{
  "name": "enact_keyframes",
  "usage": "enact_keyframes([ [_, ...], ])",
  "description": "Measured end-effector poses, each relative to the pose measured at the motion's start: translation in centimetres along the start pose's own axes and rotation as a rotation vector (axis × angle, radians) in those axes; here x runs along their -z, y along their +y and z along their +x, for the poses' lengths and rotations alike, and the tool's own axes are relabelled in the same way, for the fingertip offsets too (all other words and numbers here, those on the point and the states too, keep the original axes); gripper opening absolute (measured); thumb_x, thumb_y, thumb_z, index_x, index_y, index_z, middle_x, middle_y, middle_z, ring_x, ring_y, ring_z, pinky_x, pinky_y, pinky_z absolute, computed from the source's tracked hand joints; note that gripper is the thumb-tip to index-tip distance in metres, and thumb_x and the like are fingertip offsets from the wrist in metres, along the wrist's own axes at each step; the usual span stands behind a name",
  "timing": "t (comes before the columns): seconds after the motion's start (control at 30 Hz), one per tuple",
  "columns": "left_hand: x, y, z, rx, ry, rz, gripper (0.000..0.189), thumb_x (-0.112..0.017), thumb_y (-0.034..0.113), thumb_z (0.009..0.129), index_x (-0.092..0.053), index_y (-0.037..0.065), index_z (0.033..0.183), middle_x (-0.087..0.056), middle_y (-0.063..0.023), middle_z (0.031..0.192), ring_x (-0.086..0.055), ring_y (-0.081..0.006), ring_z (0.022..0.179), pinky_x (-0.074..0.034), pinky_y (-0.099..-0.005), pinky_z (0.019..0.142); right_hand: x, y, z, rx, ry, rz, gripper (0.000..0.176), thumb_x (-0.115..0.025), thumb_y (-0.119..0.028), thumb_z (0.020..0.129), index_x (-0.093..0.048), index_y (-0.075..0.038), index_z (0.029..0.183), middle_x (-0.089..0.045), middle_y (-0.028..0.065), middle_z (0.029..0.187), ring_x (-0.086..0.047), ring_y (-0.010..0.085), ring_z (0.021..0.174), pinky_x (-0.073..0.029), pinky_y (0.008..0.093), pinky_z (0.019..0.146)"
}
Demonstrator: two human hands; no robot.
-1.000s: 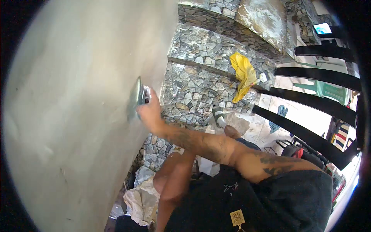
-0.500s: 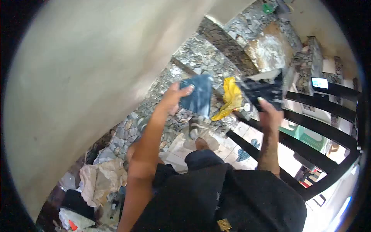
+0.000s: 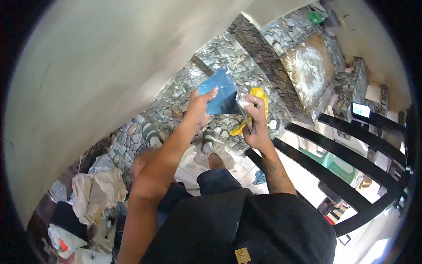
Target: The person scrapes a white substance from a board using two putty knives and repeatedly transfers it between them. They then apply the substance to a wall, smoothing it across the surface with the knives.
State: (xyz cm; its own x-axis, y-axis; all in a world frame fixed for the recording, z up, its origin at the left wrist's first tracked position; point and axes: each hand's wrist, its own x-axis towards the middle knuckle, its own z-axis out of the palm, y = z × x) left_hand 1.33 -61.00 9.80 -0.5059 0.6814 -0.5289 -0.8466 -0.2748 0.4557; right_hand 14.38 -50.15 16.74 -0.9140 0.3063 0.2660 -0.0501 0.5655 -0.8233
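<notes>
A flat bluish rectangular sheet or plate (image 3: pixel 219 90) is in my left hand (image 3: pixel 200 108), the thumb pressed on its face. Its lower right corner looks darker. My right hand (image 3: pixel 256 115) grips a second thin plate (image 3: pixel 244 115), seen nearly edge-on, which meets the right edge of the bluish one. Beyond my right hand a yellow cloth or bag (image 3: pixel 259 93) lies on the stone-patterned steps, partly hidden by the hand.
A black railing (image 3: pixel 329 169) runs along the right, with a lit phone (image 3: pixel 361 110) by its upper end. A pale wall (image 3: pixel 101 79) rises at left. Crumpled paper (image 3: pixel 94 193) lies at lower left. A white-smeared board (image 3: pixel 310 68) rests on the steps.
My right hand has moved left, bringing its plate from beside the railing to the bluish plate. The plate in it has turned edge-on. My left hand still holds the bluish plate, now tilted.
</notes>
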Motion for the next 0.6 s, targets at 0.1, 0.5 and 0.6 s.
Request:
enact_keyframes([
  [0.1,0.3,-0.1,-0.5,0.052,0.001,-0.016,0.027,-0.056,0.006,0.081,-0.050,-0.002,0.106,-0.060,-0.0112,0.096,-0.059,-0.0220,0.087,-0.049,-0.0357,0.077,-0.9,0.4,-0.6,-0.021,-0.107,-0.110,0.065,-0.061,0.011,0.054,-0.055,-0.018,0.112,-0.039,0.0158,0.112,-0.044,0.0320,0.103,-0.039,0.0372,0.088],
  [0.5,2.1,1.1,-2.5,0.047,-0.008,-0.096,0.026,-0.055,0.005,0.081,-0.050,-0.003,0.106,-0.058,-0.0093,0.093,-0.060,-0.0195,0.082,-0.051,-0.0339,0.074,-4.0,10.4,-8.0,-0.330,-0.305,-0.116,0.066,-0.055,0.010,0.061,-0.044,-0.012,0.123,-0.038,0.0186,0.117,-0.040,0.0340,0.112,-0.032,0.0382,0.097],
  [0.6,2.6,2.9,-2.9,0.179,-0.026,0.195,0.027,-0.056,0.008,0.081,-0.050,-0.002,0.106,-0.059,-0.0086,0.093,-0.060,-0.0171,0.081,-0.050,-0.0325,0.073,-7.9,19.9,-16.9,-0.757,-0.248,-0.060,0.071,-0.052,0.005,0.064,-0.030,-0.006,0.131,-0.045,0.0213,0.122,-0.046,0.0299,0.109,-0.036,0.0354,0.094],
])
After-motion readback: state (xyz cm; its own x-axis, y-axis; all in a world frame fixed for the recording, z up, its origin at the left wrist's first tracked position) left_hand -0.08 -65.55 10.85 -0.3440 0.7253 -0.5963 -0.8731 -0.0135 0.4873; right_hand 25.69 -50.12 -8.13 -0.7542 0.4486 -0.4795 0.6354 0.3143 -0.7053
